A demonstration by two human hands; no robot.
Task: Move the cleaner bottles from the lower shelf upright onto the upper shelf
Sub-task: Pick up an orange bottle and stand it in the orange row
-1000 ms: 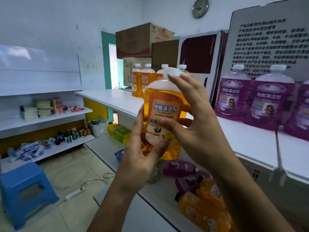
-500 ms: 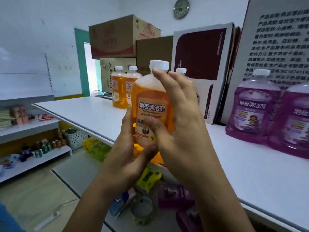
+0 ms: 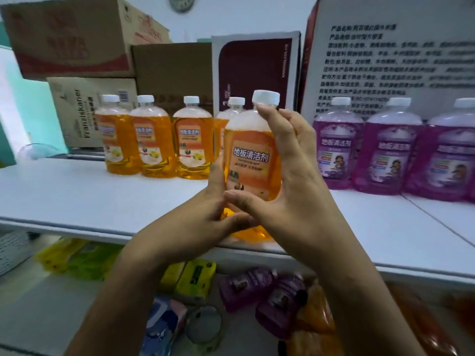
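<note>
Standing upright at the front edge of the upper shelf point(image 3: 77, 196), an orange cleaner bottle point(image 3: 250, 160) with a white cap is gripped by both hands; its base looks level with the shelf surface, though whether it fully rests there I cannot tell. This held bottle serves as the landmark.

Far to its left and behind, cardboard boxes point(image 3: 74, 37) are stacked against the wall. In front of them, to the left of the held bottle and further back on the upper shelf, a row of orange bottles point(image 3: 154, 140) stands upright, side by side; the last one is partly hidden behind the held bottle.

The left hand point(image 3: 195, 222) wraps the lower left side of the held bottle, fingers curled round its base. The right hand point(image 3: 290, 191) grasps it from the right, the thumb lying across the lower label and the fingers reaching up to the neck just under the cap.

Right of the held bottle, purple bottles point(image 3: 390, 150) stand upright in a row on the same shelf, in front of a printed carton point(image 3: 393, 55).

Below the held bottle, on the lower shelf point(image 3: 41, 312), purple bottles lying down point(image 3: 264, 294) rest beside more orange ones point(image 3: 316, 319), with yellow packets point(image 3: 190, 278) to their left.
</note>
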